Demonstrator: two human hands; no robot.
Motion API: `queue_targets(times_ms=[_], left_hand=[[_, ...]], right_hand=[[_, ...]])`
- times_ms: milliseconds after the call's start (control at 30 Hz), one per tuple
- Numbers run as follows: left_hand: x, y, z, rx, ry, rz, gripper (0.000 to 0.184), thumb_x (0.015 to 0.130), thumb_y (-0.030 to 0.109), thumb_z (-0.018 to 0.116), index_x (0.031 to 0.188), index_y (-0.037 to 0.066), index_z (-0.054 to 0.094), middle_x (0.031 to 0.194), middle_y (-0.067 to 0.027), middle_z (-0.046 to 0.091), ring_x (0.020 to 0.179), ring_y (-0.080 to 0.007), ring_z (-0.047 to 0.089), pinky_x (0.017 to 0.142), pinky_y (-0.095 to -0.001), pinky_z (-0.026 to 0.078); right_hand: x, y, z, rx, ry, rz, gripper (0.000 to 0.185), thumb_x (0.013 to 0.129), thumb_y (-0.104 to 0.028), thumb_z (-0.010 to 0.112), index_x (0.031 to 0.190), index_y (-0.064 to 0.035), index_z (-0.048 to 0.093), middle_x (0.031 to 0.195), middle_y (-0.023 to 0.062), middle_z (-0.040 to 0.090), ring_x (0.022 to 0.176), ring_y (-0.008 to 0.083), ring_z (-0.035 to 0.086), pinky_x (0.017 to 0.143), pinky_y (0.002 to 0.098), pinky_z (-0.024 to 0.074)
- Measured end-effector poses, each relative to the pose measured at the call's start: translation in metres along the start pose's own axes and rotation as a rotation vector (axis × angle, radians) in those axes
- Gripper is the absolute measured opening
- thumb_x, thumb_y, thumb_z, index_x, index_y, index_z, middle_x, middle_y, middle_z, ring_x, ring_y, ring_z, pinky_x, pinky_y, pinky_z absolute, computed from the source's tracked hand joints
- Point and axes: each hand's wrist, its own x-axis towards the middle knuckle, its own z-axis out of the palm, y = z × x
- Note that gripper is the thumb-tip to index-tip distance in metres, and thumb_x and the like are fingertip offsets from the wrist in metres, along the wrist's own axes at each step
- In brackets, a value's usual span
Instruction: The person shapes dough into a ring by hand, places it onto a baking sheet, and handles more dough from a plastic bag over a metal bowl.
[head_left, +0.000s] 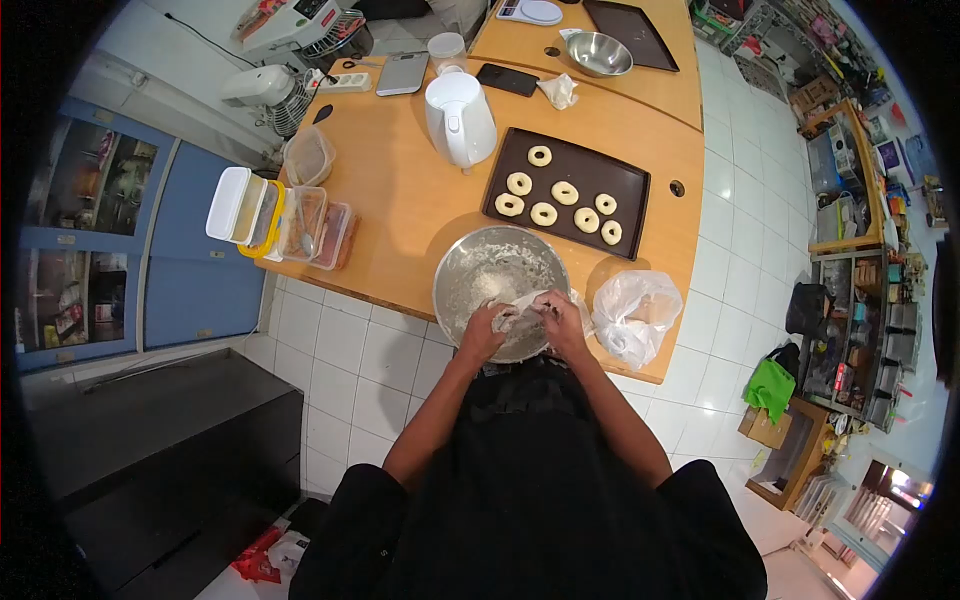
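Note:
Both my hands are over the near part of a steel mixing bowl [455,260] at the table's front edge. My left hand [483,335] and my right hand [562,322] grip a crumpled whitish cloth or bag [520,312] between them, fingers closed on it. White flour [494,284] lies in the bowl and sticks to its inner wall. Right of the bowl stands a white plastic bag [637,318] with something pale inside. Behind it, a dark baking tray [628,180] carries several ring-shaped pieces of dough [564,193].
A white kettle [461,118] stands behind the bowl on the wooden table [390,230]. Plastic containers [303,224] are stacked at the left edge. Farther back are a scale [402,74], a black phone [507,80], a power strip [345,83] and a small steel bowl [599,54].

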Motion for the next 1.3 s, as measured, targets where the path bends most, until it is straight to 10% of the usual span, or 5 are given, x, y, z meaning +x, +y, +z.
queue_targets(times_ms=[1100, 1300], left_hand=[[0.003, 0.011, -0.01, 0.289, -0.058, 0.11, 0.055, 0.061, -0.001, 0.065, 0.114, 0.012, 0.059, 0.118, -0.021, 0.059, 0.114, -0.0442, 0.051, 0.095, -0.0465, 0.044], [0.005, 0.018, -0.015, 0.285, -0.056, 0.205, 0.055, 0.061, -0.001, 0.066, 0.114, 0.01, 0.058, 0.116, -0.0193, 0.061, 0.112, -0.0409, 0.054, 0.096, -0.0453, 0.045]], right_hand=[[-0.01, -0.004, 0.008, -0.089, 0.037, -0.045, 0.01, 0.081, 0.005, 0.06, 0.089, -0.0001, 0.063, 0.085, 0.0107, 0.063, 0.08, 0.0227, 0.06, 0.072, 0.0296, 0.0461], [-0.013, 0.006, -0.001, -0.322, -0.085, -0.151, 0.036, 0.078, -0.008, 0.069, 0.113, -0.0102, 0.061, 0.113, 0.0071, 0.062, 0.11, 0.0276, 0.054, 0.094, 0.0417, 0.0362]])
